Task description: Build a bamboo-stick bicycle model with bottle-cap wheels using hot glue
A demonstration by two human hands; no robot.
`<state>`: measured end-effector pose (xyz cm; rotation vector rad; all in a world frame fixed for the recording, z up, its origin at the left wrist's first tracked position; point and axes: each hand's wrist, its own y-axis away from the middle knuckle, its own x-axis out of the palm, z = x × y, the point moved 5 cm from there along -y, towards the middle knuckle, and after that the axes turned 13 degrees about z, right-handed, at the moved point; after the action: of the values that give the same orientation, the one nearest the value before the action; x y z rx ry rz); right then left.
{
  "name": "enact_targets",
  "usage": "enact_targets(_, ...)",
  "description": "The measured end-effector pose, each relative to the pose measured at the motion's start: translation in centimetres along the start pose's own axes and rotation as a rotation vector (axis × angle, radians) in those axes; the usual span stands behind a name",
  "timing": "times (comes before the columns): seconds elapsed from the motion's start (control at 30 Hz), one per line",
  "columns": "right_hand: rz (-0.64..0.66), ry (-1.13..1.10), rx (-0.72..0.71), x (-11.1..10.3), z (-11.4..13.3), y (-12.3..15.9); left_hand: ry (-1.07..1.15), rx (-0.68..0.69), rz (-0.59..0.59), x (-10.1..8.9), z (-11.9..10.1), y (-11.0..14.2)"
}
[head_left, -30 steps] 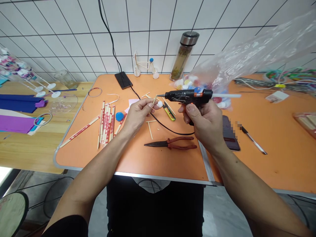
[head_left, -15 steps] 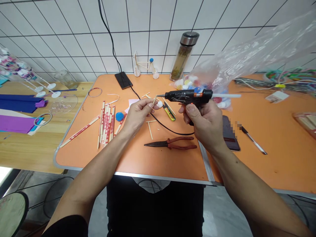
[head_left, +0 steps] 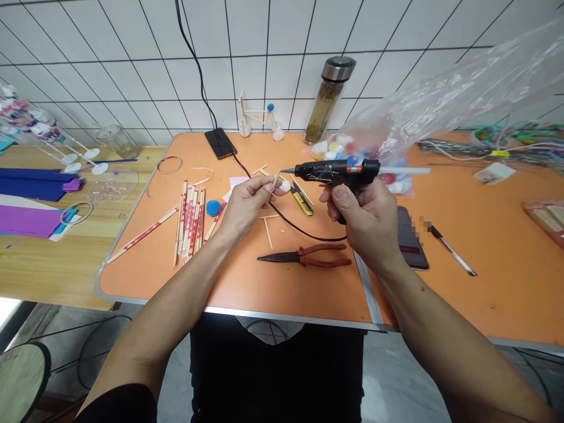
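Note:
My right hand (head_left: pixel 368 220) is wrapped round the handle of a black hot glue gun (head_left: pixel 337 171), and a whitish glue stick (head_left: pixel 408 170) juts from its back end. Between thumb and fingers of my left hand (head_left: pixel 253 202) is a short wooden stick (head_left: pixel 276 178), its tip up. The gun's nozzle points left and meets or nearly meets that tip; whether they touch I cannot tell. Just beyond lie yellow-green thread snips (head_left: pixel 301 201). Below my hands are a T-shaped pair of sticks (head_left: pixel 268 232) and red-handled long-nose pliers (head_left: pixel 304 257).
Paper-wrapped chopsticks (head_left: pixel 190 220) and a blue bottle cap (head_left: pixel 214 207) lie left. A small stick model (head_left: pixel 258 116), a tea bottle (head_left: pixel 329 100) and a phone (head_left: pixel 220 143) are at the back. The gun's black cord (head_left: pixel 304 232) crosses the orange table (head_left: pixel 229 294). A bag of caps (head_left: pixel 396 147) stands behind.

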<state>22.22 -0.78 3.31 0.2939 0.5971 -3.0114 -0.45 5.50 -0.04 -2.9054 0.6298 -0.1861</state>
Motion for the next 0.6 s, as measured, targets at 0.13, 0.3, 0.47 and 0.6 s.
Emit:
enact_targets(0.13, -0.004, -0.008, -0.002, 0.02, 0.04, 0.01, 0.001, -0.015, -0.013, 0.01, -0.01, -0.01)
enact_targets(0.3, 0.001, -0.033, -0.011, 0.09, -0.02, 0.06, 0.002, -0.026, -0.018, -0.01, -0.01, -0.03)
enact_targets(0.47, -0.005, -0.033, -0.013, 0.05, -0.14, 0.06, 0.021, -0.010, -0.007, 0.02, 0.06, -0.04)
enact_targets(0.6, -0.002, 0.004, -0.002, -0.02, -0.26, 0.07, 0.012, -0.011, -0.009, 0.02, 0.01, 0.02)
